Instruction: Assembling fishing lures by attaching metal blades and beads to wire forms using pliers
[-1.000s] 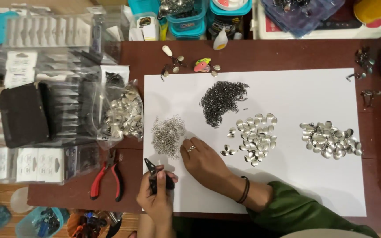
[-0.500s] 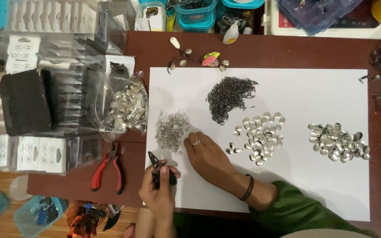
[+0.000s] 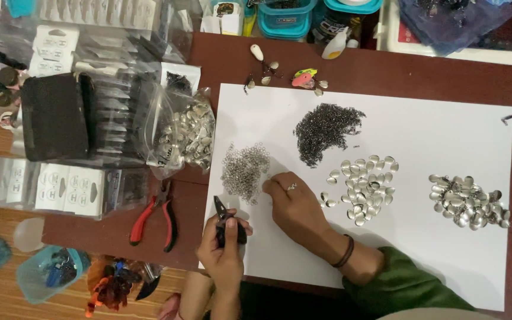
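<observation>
Two hands are working at the near edge of the white sheet [image 3: 386, 142]: your left hand [image 3: 226, 252] is gripping black pliers [image 3: 225, 218], nose pointing up toward the rings, while your right hand [image 3: 294, 204] is pinching fingertips at the small pile of silver jump rings [image 3: 245, 169], just beside; dark chain pile [image 3: 326, 129] and silver discs [image 3: 362, 186] are lying sorted apart on the desk [image 3: 386, 65], red-handled pliers [image 3: 155, 222] off the sheet

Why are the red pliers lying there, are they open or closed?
Open. The red pliers lie flat on the table, red handles spread apart, no hand touching them.
</observation>
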